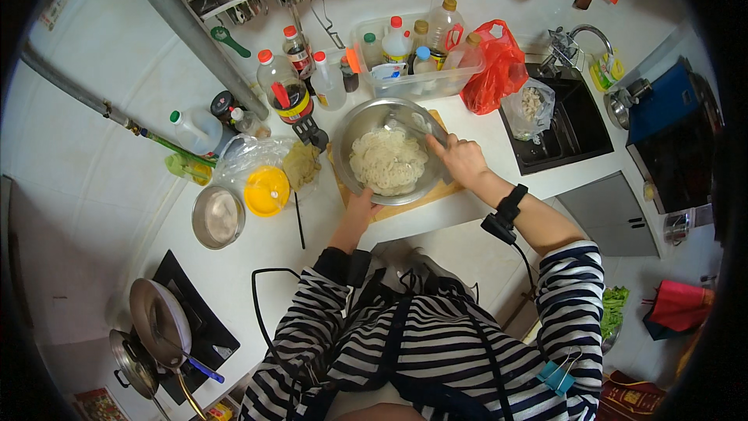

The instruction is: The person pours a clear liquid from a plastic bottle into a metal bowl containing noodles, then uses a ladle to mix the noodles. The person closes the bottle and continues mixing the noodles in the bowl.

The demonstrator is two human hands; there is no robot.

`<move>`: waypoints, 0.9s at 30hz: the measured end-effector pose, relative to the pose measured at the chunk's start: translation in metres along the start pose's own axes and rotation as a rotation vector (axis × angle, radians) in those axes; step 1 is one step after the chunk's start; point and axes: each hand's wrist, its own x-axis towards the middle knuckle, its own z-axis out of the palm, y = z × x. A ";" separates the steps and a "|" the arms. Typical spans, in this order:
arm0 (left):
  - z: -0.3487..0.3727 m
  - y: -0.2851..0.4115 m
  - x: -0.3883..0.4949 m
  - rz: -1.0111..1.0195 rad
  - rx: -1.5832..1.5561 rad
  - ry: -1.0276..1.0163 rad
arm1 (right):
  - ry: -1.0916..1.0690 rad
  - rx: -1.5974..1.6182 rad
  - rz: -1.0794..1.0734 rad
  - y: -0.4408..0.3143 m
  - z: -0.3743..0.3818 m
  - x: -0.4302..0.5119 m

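A large stainless steel bowl (350,178) sits on a wooden cutting board (403,209) and holds a heap of pale, thin round slices (388,162). Gripping the bowl's near left rim is my left hand (357,215), its thumb over the edge. My right hand (461,161) is at the bowl's right side, closed around the handle of a metal utensil (406,127) that reaches into the bowl above the slices; its tip is hard to make out. A dark, flat part shows under the right hand, and what it belongs to cannot be told.
Left of the bowl are a yellow lid (266,190), a steel pot (218,217) and a black spatula (310,131). Behind stand a plastic bin (421,85) of bottles and a red plastic bag (497,70). A black sink (561,123) lies right; pans (160,321) rest lower left.
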 end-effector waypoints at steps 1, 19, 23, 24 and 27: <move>0.000 -0.005 0.000 0.030 -0.132 -0.030 | -0.036 0.000 0.022 0.001 0.009 0.001; -0.013 0.001 0.006 0.057 0.173 0.263 | 0.168 -0.015 -0.118 0.003 -0.040 -0.024; -0.028 0.001 0.024 0.147 0.210 0.195 | 0.146 -0.125 -0.070 0.005 -0.018 0.008; -0.028 0.000 0.026 0.153 0.208 0.176 | 0.115 -0.146 -0.044 0.008 -0.013 0.011; -0.023 0.002 0.023 0.127 0.170 0.191 | -0.040 -0.060 0.042 0.016 0.000 0.004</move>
